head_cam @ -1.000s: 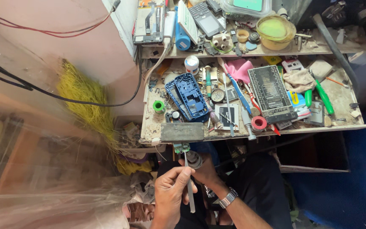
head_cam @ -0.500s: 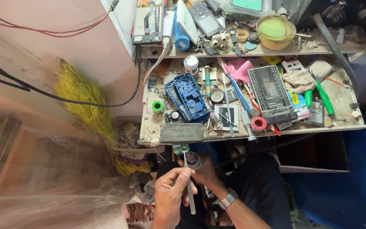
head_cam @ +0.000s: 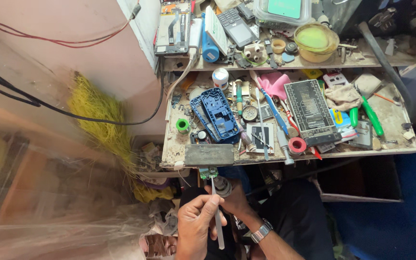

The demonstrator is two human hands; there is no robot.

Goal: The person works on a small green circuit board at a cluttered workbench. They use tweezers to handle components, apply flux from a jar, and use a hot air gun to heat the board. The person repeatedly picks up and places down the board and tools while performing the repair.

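Note:
My left hand (head_cam: 194, 227) grips a thin white stick-like tool (head_cam: 216, 216), its upper tip resting on a small green circuit board (head_cam: 208, 172). My right hand (head_cam: 237, 200), with a metal watch (head_cam: 261, 231) on the wrist, holds that board from below, just under the bench's front edge. A small round grey part (head_cam: 223, 185) sits against the right hand's fingers. Both hands are over my lap, in dark trousers.
The cluttered workbench (head_cam: 400, 120) carries a blue phone frame (head_cam: 215, 114), a grey block (head_cam: 209, 154) at the front edge, a dark stencil plate (head_cam: 311, 110), red tape (head_cam: 297, 145), green tape (head_cam: 183, 125) and tools. An upper shelf holds a yellow-green bowl (head_cam: 316, 41). Yellow wires (head_cam: 95, 113) and black cables (head_cam: 49, 107) hang left.

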